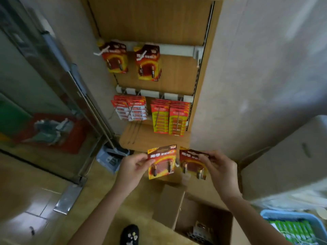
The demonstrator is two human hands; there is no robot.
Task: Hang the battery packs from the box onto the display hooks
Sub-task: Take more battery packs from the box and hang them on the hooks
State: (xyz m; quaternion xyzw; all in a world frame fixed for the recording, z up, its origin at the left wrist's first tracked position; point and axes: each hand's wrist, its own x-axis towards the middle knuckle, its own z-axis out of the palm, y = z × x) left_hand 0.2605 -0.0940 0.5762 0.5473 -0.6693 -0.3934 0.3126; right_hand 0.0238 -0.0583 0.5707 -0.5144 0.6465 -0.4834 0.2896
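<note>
Over cropped box (170, 206), clearer pack (161, 162), blurred pack (192, 164)

box (203, 218) contents unclear, basket (316, 225) cropped, pack (161, 161) txt blurred

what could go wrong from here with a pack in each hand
1. The left hand pinches the left pack by one edge only; it may slip and fall beside the box.
2. The right hand has its fingers over the top of the right pack, likely getting in the way when threading it onto the top hooks, which already carry packs.
</note>
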